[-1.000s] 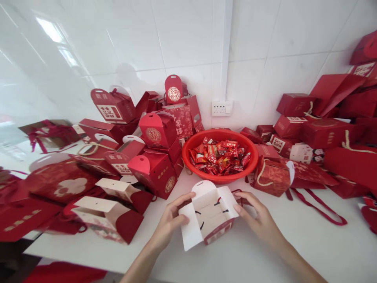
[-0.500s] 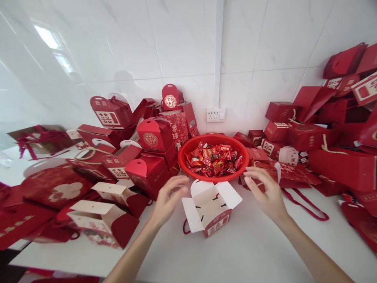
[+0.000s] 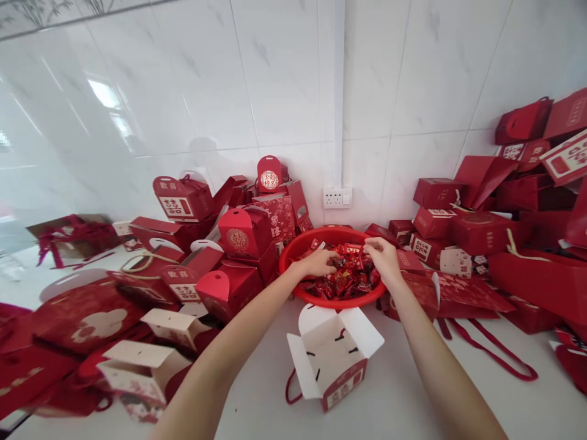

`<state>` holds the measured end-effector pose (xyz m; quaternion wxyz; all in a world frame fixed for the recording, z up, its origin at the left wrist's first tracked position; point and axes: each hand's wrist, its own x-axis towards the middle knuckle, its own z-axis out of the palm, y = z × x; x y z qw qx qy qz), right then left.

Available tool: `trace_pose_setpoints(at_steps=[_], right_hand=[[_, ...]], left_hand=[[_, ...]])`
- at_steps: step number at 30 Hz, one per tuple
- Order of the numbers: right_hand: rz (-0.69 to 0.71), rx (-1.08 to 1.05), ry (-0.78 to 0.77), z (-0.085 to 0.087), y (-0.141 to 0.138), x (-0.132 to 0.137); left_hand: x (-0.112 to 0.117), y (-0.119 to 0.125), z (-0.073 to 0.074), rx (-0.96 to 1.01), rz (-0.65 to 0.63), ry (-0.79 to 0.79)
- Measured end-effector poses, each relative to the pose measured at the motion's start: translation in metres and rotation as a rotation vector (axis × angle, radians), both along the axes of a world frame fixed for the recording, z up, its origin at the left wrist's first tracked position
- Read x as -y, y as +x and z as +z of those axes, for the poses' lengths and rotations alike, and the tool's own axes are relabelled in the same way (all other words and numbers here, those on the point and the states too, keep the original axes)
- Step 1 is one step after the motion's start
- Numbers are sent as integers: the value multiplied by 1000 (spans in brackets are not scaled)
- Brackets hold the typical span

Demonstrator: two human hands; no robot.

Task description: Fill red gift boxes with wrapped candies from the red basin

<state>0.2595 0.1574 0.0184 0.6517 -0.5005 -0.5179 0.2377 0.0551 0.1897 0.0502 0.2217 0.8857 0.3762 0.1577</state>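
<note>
A round red basin (image 3: 297,245) full of red-wrapped candies (image 3: 343,282) stands at the back of the white counter. Both my hands reach into it. My left hand (image 3: 317,263) curls its fingers down onto the candies on the basin's left side. My right hand (image 3: 382,257) pinches among the candies on the right side. What either hand holds is hidden among the wrappers. In front of the basin an open red gift box (image 3: 334,356) with white inner flaps stands upright, empty, between my forearms.
Closed red gift boxes (image 3: 238,232) are heaped to the left of the basin, with open ones (image 3: 137,366) near the counter's front left. More red boxes and bags (image 3: 481,232) pile up on the right. A wall socket (image 3: 337,197) sits behind the basin.
Both hands left the open box's flaps and moved forward into the candy basin. The view tilted upward and the open box now stands alone.
</note>
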Motion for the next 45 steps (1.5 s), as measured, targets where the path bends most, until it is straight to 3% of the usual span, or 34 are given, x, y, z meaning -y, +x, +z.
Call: trace_pose_setpoints(at_steps=[6,10,15,21,28,34,40,45], right_hand=[[14,9,-24,-10,6,-3],[37,-7,-49,-11,6,-6],[67,-56,-60,-8,4,-5],[80,-89,-72,-9,3,-4],[209,-129,-119,-8,-1,0],[270,-198,-86,-2,0,5],[209,-249,-30,-2,4,3],[131,-299,-13,-2,4,3]], left_hand=[[-29,36,-22,-116,-105,-4],[-35,42,-32,-127,-129,-21],[-40,32,-27,-47,-107,-40],[-40,23,-22,205,-30,-36],[-32,27,-18,472,-102,-14],[-31,30,-18,568,-151,85],[-28,35,-23,471,-73,130],[-31,34,-31,160,-72,55]])
